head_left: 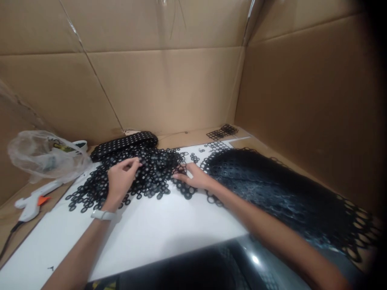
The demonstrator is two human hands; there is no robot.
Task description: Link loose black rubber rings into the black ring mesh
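Note:
My left hand [121, 179] rests on a heap of loose black rings [151, 173] spread over a white board [157, 229]. Its fingers are drawn together in a pinch at the heap; what they hold is too small to make out. My right hand [193, 177] lies flat with fingers stretched out on the right edge of the same heap. A white band sits on my left wrist. To the right of my right arm lies a large black mesh of joined rings [272, 189].
A white glue gun [32, 201] with an orange trigger lies at the left edge, beside a crumpled clear plastic bag [42, 157]. A black dotted fabric piece [123, 144] lies behind the heap. Small ring sheets [222, 131] sit at the back. Cardboard walls [169, 84] enclose the space.

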